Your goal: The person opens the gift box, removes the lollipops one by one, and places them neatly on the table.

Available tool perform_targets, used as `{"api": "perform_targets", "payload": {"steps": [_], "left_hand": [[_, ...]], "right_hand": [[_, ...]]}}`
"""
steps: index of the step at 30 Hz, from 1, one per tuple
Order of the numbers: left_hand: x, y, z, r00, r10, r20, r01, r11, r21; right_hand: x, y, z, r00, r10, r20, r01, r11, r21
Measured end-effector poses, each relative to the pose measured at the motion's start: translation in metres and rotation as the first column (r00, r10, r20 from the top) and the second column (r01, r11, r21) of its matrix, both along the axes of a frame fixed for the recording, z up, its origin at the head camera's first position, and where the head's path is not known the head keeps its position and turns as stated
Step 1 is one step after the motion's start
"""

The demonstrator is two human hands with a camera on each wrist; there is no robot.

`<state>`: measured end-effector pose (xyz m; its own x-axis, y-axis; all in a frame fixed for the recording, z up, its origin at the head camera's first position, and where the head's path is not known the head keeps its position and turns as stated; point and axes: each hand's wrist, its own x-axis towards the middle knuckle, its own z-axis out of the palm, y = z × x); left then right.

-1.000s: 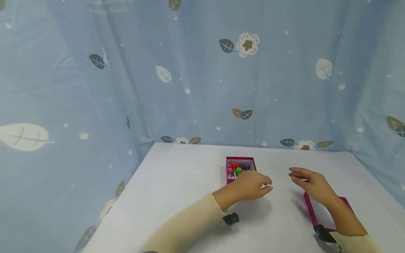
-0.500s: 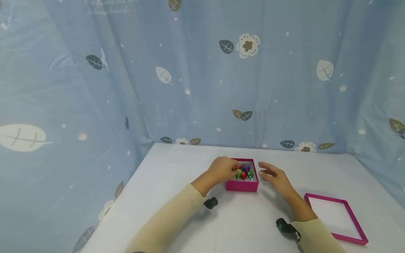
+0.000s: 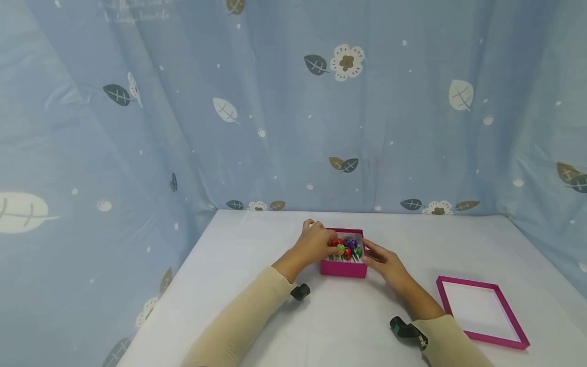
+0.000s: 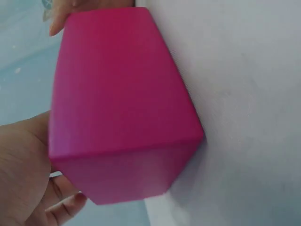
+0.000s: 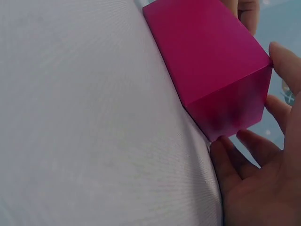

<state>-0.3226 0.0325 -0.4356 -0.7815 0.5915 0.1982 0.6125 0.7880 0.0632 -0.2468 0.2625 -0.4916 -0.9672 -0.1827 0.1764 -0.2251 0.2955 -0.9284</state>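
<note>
An open magenta box (image 3: 343, 269) stands on the white table with wrapped lollipops (image 3: 347, 253) in red, green and purple inside, their pale sticks toward the near wall. My left hand (image 3: 312, 245) reaches over the box's left side. Its thumb and fingertips are down among the lollipops at that end; whether they pinch one is hidden. My right hand (image 3: 387, 265) is at the box's right wall. In the right wrist view, the fingers of this hand (image 5: 263, 179) are spread and fairly straight, with fingertips touching the magenta wall (image 5: 230, 106).
A shallow magenta-rimmed lid (image 3: 486, 337) lies on the table at the right, its white inside facing up. Behind the white table (image 3: 257, 234) hangs a blue curtain (image 3: 284, 112) printed with leaves and flowers, which also runs along both sides.
Both hands have moved leftward from the middle right of the table to the box. My left hand has reached in over the lollipops; my right hand has come against the right wall.
</note>
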Motion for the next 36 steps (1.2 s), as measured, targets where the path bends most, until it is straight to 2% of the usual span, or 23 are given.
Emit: {"api": "perform_targets", "payload": {"steps": [3, 7, 12, 16, 20, 22, 25, 28, 31, 34, 36], "left_hand": [[0.003, 0.004, 0.001, 1.0, 0.018, -0.006, -0.018, 1.0, -0.002], [0.007, 0.011, -0.001, 0.999, 0.033, 0.023, -0.033, 0.999, 0.02], [0.007, 0.015, -0.007, 0.997, 0.052, 0.055, -0.056, 0.995, 0.078], [0.007, 0.016, -0.011, 0.997, 0.036, 0.067, -0.043, 0.994, 0.103], [0.006, 0.018, -0.012, 0.997, 0.029, 0.071, -0.04, 0.986, 0.159], [0.006, 0.017, -0.012, 0.996, 0.023, 0.083, -0.04, 0.978, 0.205], [0.006, 0.013, -0.012, 0.991, -0.007, 0.131, -0.033, 0.953, 0.302], [0.006, 0.009, -0.012, 0.98, -0.047, 0.196, -0.039, 0.909, 0.415], [0.006, 0.006, -0.011, 0.964, -0.086, 0.25, -0.057, 0.855, 0.515], [0.005, 0.0, -0.006, 0.953, -0.113, 0.282, -0.076, 0.811, 0.58], [0.003, -0.006, -0.002, 0.951, -0.124, 0.284, -0.077, 0.792, 0.605]], "right_hand": [[0.001, -0.001, 0.0, 1.0, -0.007, 0.009, 0.007, 1.0, 0.005], [0.003, -0.005, 0.003, 1.0, -0.015, 0.013, 0.015, 1.0, 0.002], [0.012, -0.014, 0.02, 1.0, 0.03, -0.007, -0.03, 0.999, 0.017], [0.019, -0.017, 0.029, 1.0, 0.022, -0.006, -0.021, 0.997, 0.076], [0.019, -0.016, 0.028, 1.0, -0.009, -0.01, 0.01, 0.994, 0.107], [0.014, -0.014, 0.021, 1.0, -0.014, -0.009, 0.015, 0.994, 0.104], [0.006, -0.01, 0.006, 1.0, -0.018, -0.015, 0.019, 0.995, 0.098], [-0.001, -0.006, -0.008, 1.0, -0.023, -0.014, 0.024, 0.996, 0.092], [-0.001, -0.006, -0.009, 1.0, -0.03, -0.001, 0.03, 0.995, 0.097], [-0.001, -0.006, -0.008, 0.999, -0.043, 0.006, 0.042, 0.993, 0.109], [-0.002, -0.005, -0.007, 0.999, -0.045, 0.006, 0.044, 0.992, 0.121]]}}
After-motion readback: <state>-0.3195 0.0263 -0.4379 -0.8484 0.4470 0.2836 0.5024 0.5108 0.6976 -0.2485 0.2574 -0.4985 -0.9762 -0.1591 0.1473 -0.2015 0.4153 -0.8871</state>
